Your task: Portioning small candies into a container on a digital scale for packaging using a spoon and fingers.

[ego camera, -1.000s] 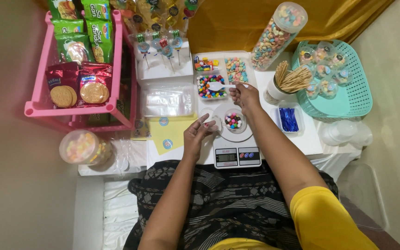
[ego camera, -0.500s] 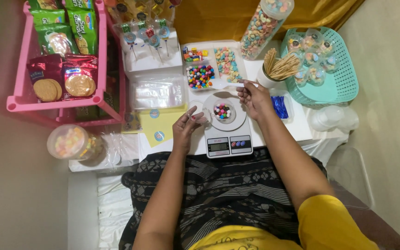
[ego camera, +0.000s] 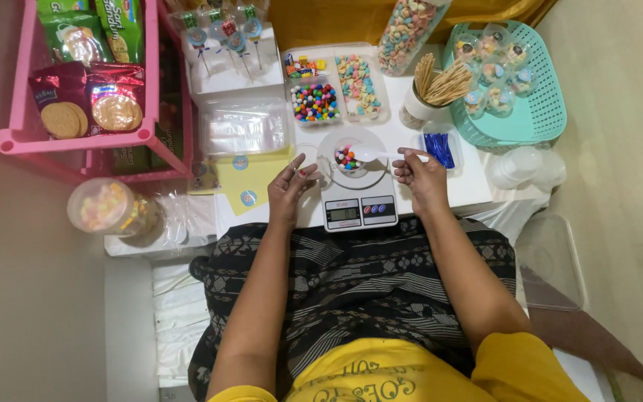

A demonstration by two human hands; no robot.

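Observation:
A white digital kitchen scale (ego camera: 351, 212) stands at the near edge of a white table. On its round plate sits a small clear cup (ego camera: 347, 158) holding coloured round candies. My right hand (ego camera: 420, 176) grips a white plastic spoon (ego camera: 372, 154), its bowl over the cup. My left hand (ego camera: 289, 187) rests beside the scale's left side, fingers loosely curled near a clear lid; whether it holds anything is not visible. Behind the scale lies a divided tray with coloured candy balls (ego camera: 314, 102) and pastel cereal shapes (ego camera: 360, 85).
A pink rack (ego camera: 24, 138) with biscuit packets stands at left, a lidded jar of sweets (ego camera: 106, 208) below it. A teal basket (ego camera: 530, 112) of filled cups, a cup of wooden sticks (ego camera: 433, 89), blue twist ties (ego camera: 438, 149) and a tall cereal jar (ego camera: 407, 30) are at right.
My right hand drew the spoon back from the candy tray and brought its bowl over the cup on the scale. The camera view shifted, so everything sits higher in frame.

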